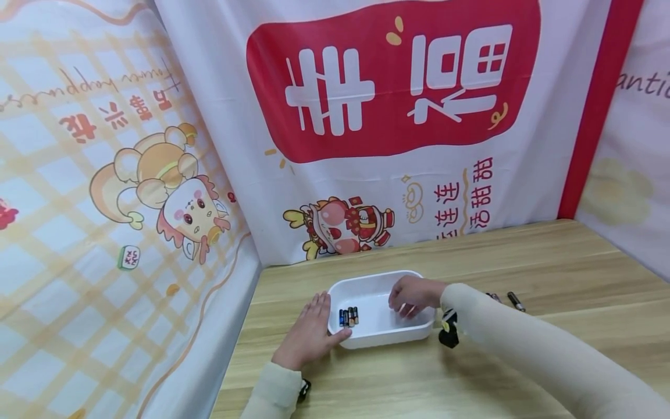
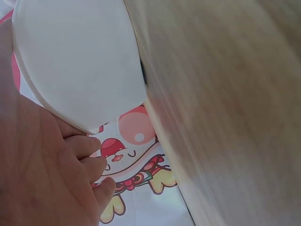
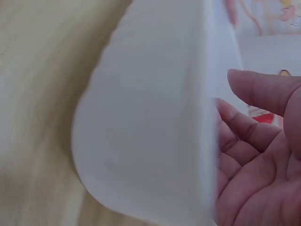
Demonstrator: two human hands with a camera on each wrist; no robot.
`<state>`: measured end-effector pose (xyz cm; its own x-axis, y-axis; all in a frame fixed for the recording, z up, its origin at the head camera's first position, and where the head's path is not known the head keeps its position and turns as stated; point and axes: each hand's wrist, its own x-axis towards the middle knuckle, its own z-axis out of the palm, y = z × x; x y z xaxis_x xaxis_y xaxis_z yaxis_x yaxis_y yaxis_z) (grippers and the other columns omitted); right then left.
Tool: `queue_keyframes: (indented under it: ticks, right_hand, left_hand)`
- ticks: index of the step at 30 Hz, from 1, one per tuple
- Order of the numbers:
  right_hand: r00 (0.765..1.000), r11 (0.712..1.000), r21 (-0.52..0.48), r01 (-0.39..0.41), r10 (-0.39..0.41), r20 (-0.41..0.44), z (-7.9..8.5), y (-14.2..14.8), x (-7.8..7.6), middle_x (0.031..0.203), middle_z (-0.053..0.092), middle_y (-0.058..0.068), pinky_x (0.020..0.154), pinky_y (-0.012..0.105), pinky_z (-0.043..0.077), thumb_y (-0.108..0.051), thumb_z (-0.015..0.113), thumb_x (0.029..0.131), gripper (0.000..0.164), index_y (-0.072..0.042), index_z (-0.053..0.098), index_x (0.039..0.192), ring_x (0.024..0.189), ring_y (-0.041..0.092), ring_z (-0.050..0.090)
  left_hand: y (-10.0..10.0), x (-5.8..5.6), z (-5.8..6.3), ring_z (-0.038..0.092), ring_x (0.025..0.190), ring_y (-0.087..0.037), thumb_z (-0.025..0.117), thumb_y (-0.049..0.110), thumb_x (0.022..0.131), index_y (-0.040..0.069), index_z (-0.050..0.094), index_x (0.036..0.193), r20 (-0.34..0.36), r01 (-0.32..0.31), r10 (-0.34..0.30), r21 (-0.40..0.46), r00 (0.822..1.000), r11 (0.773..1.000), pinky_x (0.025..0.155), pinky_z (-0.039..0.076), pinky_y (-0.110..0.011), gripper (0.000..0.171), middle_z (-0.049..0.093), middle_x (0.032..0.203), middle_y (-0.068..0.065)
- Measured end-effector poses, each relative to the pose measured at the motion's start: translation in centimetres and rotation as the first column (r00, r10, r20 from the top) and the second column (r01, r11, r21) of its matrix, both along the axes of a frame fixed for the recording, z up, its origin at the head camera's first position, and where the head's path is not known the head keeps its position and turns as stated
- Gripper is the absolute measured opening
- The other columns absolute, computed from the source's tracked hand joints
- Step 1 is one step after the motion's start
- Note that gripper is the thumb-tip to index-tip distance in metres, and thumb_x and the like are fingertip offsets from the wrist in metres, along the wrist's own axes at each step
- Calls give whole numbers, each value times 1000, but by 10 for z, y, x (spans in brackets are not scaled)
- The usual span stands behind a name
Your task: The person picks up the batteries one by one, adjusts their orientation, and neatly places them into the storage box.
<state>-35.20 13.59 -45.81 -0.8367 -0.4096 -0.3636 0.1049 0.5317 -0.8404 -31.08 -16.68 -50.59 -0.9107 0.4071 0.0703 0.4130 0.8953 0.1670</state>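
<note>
A white plastic tray (image 1: 384, 336) with raised walls stands on the table. Several small cylindrical batteries (image 1: 350, 316) lie side by side on its floor, toward the left end. Against that end rests my left hand (image 1: 309, 333), its fingers fairly straight along the outside and the thumb at the front rim. My right hand (image 1: 413, 294) reaches into the right part of the tray, fingers loosely bent. In the right wrist view its thumb (image 3: 261, 92) stands apart from the fingers, with nothing seen between them; the tray wall (image 3: 146, 117) covers part of the hand.
To the right, more batteries (image 1: 515, 301) lie on the wood-patterned table (image 1: 591, 279), partly behind the right sleeve (image 1: 502, 326). A printed cloth (image 1: 225, 75) hangs behind the table, and another patterned cloth (image 1: 68, 233) borders its left side.
</note>
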Motion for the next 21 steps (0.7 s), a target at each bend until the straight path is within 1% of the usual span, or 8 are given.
queue_keyframes:
  ticks: [5,8,12,16,21]
  right_hand:
    - [1000,999,-43,14,-14,-4,12,23,-1,106,64,22,75,40,58,-6,63,91,20,3,64,109,89,31,66]
    - [999,997,-70,31,-32,-6,17,39,-3,106,63,23,75,40,58,-5,63,91,19,3,63,108,89,31,65]
    - [999,995,-85,45,-45,-6,22,58,-2,107,62,24,77,40,58,-5,62,92,23,6,61,112,89,29,64]
    - [998,991,-117,59,-60,0,23,76,-1,105,62,24,79,41,57,-4,60,93,27,10,57,117,88,28,64]
    - [995,979,-177,97,-98,4,20,98,3,100,62,21,83,44,56,-3,59,94,25,10,57,115,86,27,64]
  left_hand:
    - [-1,-1,-1,5,147,-28,38,79,86,5,10,156,-4,5,-5,-4,1000,1000,117,10,-46,106,5,161,-9]
    - [-1,0,-1,5,147,-29,38,79,86,5,10,156,-7,5,-6,-8,1000,1000,117,10,-46,105,4,161,-9]
    - [0,1,-2,4,147,-28,37,79,86,6,10,156,3,-3,3,-4,1000,1000,117,10,-46,105,5,162,-8]
    - [0,1,-1,4,147,-28,38,79,86,6,10,156,8,-9,9,3,1000,1000,117,10,-47,105,7,162,-10]
    - [0,2,0,4,147,-28,37,79,86,6,10,156,13,-5,5,0,1000,1000,117,10,-46,105,6,162,-9]
